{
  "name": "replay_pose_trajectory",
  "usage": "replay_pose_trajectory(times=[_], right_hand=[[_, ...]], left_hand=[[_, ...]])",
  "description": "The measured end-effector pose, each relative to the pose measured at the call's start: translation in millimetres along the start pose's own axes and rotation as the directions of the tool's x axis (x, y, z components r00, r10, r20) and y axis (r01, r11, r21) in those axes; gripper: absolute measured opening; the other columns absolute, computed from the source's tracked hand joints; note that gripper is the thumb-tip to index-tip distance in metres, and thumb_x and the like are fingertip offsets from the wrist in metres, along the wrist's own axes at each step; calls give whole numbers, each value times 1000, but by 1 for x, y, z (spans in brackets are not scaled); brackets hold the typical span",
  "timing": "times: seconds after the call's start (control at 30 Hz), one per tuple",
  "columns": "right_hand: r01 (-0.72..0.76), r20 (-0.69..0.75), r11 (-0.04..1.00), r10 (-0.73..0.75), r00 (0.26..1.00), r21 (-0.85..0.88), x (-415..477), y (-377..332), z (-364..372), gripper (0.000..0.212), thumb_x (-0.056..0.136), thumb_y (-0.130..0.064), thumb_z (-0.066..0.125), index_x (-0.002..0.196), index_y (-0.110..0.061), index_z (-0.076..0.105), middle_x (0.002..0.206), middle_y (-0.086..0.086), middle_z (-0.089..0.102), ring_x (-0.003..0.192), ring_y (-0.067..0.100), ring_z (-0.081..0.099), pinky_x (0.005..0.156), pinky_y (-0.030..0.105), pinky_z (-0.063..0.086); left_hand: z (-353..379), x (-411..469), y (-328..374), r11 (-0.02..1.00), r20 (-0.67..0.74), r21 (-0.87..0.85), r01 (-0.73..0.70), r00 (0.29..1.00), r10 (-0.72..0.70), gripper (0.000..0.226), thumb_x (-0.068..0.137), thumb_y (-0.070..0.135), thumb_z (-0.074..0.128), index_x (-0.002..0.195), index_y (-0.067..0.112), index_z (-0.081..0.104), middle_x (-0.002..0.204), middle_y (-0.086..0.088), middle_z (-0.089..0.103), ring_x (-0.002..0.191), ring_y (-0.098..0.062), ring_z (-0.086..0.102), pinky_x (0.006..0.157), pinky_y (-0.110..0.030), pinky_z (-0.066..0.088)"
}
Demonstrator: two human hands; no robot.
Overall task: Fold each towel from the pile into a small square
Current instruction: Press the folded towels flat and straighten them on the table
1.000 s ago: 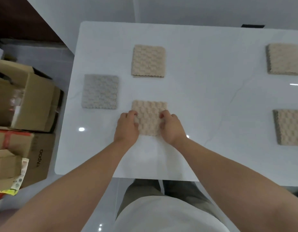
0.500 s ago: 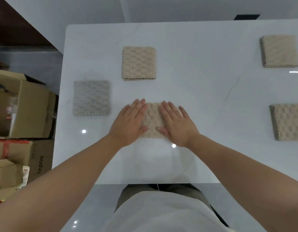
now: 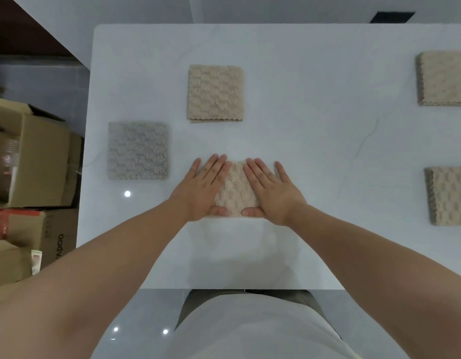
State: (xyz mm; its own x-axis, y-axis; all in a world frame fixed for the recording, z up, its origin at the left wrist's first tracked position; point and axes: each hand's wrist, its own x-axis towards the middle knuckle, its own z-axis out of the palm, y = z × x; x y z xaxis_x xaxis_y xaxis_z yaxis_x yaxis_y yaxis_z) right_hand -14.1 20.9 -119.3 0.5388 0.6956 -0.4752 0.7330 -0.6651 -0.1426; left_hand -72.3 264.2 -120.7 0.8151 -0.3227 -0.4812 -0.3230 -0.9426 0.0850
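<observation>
A beige towel [image 3: 236,189] folded into a small square lies on the white table [image 3: 302,151] in front of me. My left hand [image 3: 202,189] lies flat on its left half, fingers straight. My right hand [image 3: 269,191] lies flat on its right half, fingers straight too. Both thumbs rest along the towel's near edge. A folded grey towel [image 3: 138,150] sits to the left, and a folded beige towel [image 3: 215,93] lies behind. At the right edge are two beige stacks, one far [image 3: 443,78] and one nearer [image 3: 448,196].
Cardboard boxes [image 3: 30,161] stand on the floor left of the table. The table's near edge [image 3: 239,288] runs just in front of my body. A dark wall panel fills the top left corner.
A second ago my hands held the towel's sides with curled fingers. They have since spread flat on top of it and press it down. The view shifted slightly.
</observation>
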Motion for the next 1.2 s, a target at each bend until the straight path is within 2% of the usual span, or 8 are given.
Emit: replay_pose_trajectory(times=[0.13, 0.23, 0.4, 0.53, 0.63, 0.7, 1.07, 1.2], right_hand=[[61, -154, 998, -56, 986, 22, -2, 5, -16, 97, 94, -78, 17, 162, -10, 1, 169, 7, -2, 156, 21, -5, 125, 56, -2], [33, -321, 995, -1, 947, 94, 20, 9, -35, 72, 106, -53, 27, 161, -8, 18, 168, 9, 15, 155, 24, 15, 125, 53, 13], [-181, -333, 855, 373, 866, 486, 87, 21, -85, 45, 102, -28, 46, 144, -14, 49, 137, 12, 58, 117, 31, 60, 96, 45, 48], [-257, -167, 628, 535, 828, 734, 131, 27, -117, 45, 101, -18, 43, 146, -23, 43, 128, 13, 52, 104, 31, 60, 89, 42, 51], [-292, -109, 597, 543, 833, 747, 152, 31, -126, 65, 98, -10, 41, 158, -32, 24, 130, 15, 43, 93, 31, 58, 91, 42, 51], [-294, -90, 611, 518, 851, 735, 161, 33, -126, 71, 97, -9, 40, 159, -35, 18, 131, 14, 40, 93, 32, 57, 94, 45, 51], [-342, -98, 643, 547, 832, 685, 156, 73, -126, 77, 92, -8, 46, 160, -32, 18, 131, 12, 39, 92, 29, 53, 91, 46, 52], [-296, -258, 766, 509, 821, 571, 153, 87, -120, 63, 100, -23, 42, 160, -23, 20, 138, 13, 43, 107, 33, 54, 92, 48, 50]], left_hand=[[-27, 3, -1, 955, -133, -293, 40, 988, -83, 92, 97, 71, 20, 161, 10, -3, 169, -4, -8, 156, -19, -14, 126, -47, -7], [-50, 23, -20, 951, -288, -292, 105, 938, -192, 68, 106, 44, 30, 161, 8, 10, 170, -10, 6, 157, -24, 0, 127, -43, 0], [-82, 70, -58, 892, -256, -390, 230, 903, -345, 59, 103, 24, 50, 158, 21, 29, 169, -9, 10, 151, -33, 25, 118, -47, 33], [-92, 98, -75, 704, -171, -572, 421, 778, -604, 48, 102, 26, 49, 150, 27, 45, 164, -9, 24, 142, -32, 38, 113, -45, 40], [-94, 114, -87, 494, -106, -722, 485, 628, -771, 42, 103, 24, 46, 144, 28, 54, 147, -10, 41, 128, -29, 50, 104, -38, 46], [-92, 122, -94, 427, -75, -773, 469, 601, -795, 42, 103, 19, 45, 142, 28, 55, 138, -11, 46, 117, -28, 57, 95, -30, 47], [-97, 153, -84, 535, -185, -804, 259, 746, -640, 46, 101, 14, 52, 145, 25, 53, 125, -14, 54, 105, -24, 60, 93, -22, 44], [-106, 157, -83, 572, -252, -757, 317, 665, -703, 40, 101, 22, 51, 141, 20, 54, 140, -9, 43, 122, -25, 51, 106, -36, 44]])
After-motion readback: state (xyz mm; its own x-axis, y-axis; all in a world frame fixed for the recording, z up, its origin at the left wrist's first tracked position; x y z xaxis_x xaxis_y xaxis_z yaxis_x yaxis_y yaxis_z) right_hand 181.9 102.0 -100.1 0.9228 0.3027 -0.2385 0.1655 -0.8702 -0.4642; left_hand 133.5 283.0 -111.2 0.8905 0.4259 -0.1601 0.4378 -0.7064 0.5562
